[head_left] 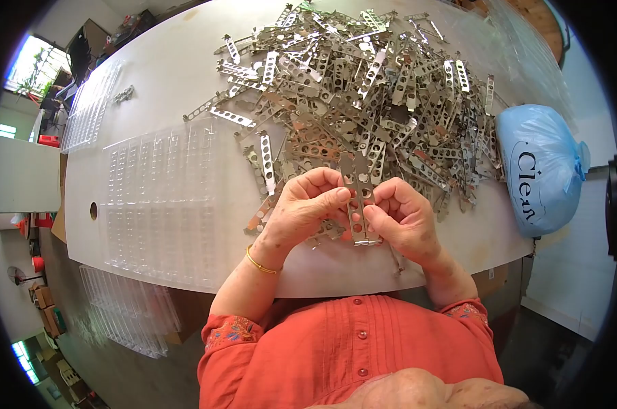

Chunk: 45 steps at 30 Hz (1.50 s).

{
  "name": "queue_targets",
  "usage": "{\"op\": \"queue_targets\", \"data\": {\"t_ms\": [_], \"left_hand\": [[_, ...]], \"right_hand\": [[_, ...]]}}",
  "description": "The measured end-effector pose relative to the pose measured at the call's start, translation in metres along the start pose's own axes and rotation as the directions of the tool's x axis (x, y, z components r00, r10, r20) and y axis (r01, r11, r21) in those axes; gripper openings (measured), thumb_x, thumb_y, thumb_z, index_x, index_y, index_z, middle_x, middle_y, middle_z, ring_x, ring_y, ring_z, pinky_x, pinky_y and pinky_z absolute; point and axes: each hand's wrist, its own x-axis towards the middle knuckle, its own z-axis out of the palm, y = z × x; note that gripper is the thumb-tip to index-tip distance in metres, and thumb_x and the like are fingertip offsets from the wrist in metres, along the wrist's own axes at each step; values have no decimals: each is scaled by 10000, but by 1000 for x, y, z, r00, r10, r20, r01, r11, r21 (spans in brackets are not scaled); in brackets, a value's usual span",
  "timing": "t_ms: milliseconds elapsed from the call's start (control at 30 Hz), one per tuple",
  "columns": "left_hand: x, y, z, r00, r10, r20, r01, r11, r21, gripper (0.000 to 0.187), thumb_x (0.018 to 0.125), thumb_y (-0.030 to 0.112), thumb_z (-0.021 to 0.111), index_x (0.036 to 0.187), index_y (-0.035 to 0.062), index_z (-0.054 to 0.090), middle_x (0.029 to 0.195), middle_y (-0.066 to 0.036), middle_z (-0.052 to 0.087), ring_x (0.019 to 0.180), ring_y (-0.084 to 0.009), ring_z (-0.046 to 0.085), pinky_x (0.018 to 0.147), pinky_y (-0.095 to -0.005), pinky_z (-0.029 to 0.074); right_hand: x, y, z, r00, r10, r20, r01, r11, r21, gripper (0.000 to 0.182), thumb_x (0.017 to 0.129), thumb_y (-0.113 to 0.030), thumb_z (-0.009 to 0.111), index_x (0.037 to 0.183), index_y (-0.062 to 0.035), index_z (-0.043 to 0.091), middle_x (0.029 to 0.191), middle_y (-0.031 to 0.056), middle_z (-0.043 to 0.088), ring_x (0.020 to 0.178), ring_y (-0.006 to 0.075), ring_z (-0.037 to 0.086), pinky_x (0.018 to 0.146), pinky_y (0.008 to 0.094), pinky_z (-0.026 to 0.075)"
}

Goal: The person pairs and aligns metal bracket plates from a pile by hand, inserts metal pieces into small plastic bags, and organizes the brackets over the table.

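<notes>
Between my two hands stand perforated metal strips (358,219), apparently two side by side, with round holes and a bent lower end. My left hand (305,208) pinches their left edge with thumb and fingers. On the right edge, my right hand (409,221) is closed in a similar pinch. Just beyond the hands lies a large heap of similar metal strips (390,102), tangled in all directions. A single bright strip (266,163) rests at the heap's near left side, close to my left hand.
Clear plastic trays (162,153) lie left on the white table (186,51), with another tray (94,105) farther back. Lower left, more clear trays (131,310) sit below table level. A tied blue bag (543,170) stands at the right edge. The table has a round hole (94,211).
</notes>
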Motion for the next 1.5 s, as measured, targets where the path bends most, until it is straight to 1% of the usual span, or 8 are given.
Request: {"op": "queue_targets", "data": {"t_ms": [467,767,933,1167,1267,1333,1367,1500], "left_hand": [[-2,6,3,1000,29,9,-29,1000,-8,89,967,57,635,1045,15,644,1090,-168,701,834,-203,710,700,-354,636],[-4,8,5,996,13,94,-27,987,157,117,976,94,643,1034,-4,671,982,-83,697,809,-165,698,696,-289,589],[-4,10,7,995,63,76,-70,993,94,139,964,83,662,1064,-11,680,964,-71,692,813,-153,693,715,-285,582],[-4,0,4,987,155,38,-159,943,292,102,946,69,689,1008,-8,714,1029,-45,686,917,-111,656,791,-242,544],[-5,2,9,987,156,40,-160,928,336,98,953,74,681,997,-4,724,1033,-42,687,932,-101,644,799,-242,542],[-3,3,11,973,230,30,-219,868,445,105,948,58,684,1031,1,711,1025,-44,684,920,-92,642,802,-243,543],[-3,2,10,973,231,28,-219,868,445,105,948,58,684,1031,1,711,1025,-44,684,920,-92,642,802,-243,543],[-3,-1,0,988,148,-53,-130,958,255,282,933,15,681,1207,21,613,1028,-48,677,922,-96,645,802,-251,551]], "right_hand": [[4,4,0,994,-71,-86,65,995,-74,77,962,0,609,1013,-29,561,819,-23,651,679,-7,584,543,177,439],[3,12,0,996,-86,24,89,973,-212,51,977,-35,623,1022,-18,609,776,-17,667,653,5,574,542,193,438],[8,11,-1,908,-418,-21,364,812,-457,72,936,-35,678,990,-20,632,861,27,629,693,69,596,557,214,454],[8,8,2,897,-432,93,415,753,-510,120,890,-16,722,969,-29,633,907,32,596,671,61,557,576,207,448],[4,14,0,956,-289,46,283,871,-401,89,911,-14,692,938,-33,609,911,11,607,699,45,576,585,203,464],[1,15,0,990,-141,15,142,989,-49,88,944,-24,650,932,-44,565,893,-12,608,726,33,589,594,196,482],[-1,11,1,990,-141,17,142,989,-48,88,944,-24,650,932,-44,565,893,-12,608,726,33,589,594,196,482],[-2,-4,2,997,-26,-79,33,995,91,89,978,-41,597,958,-71,515,844,-19,610,730,21,591,586,192,477]]}}
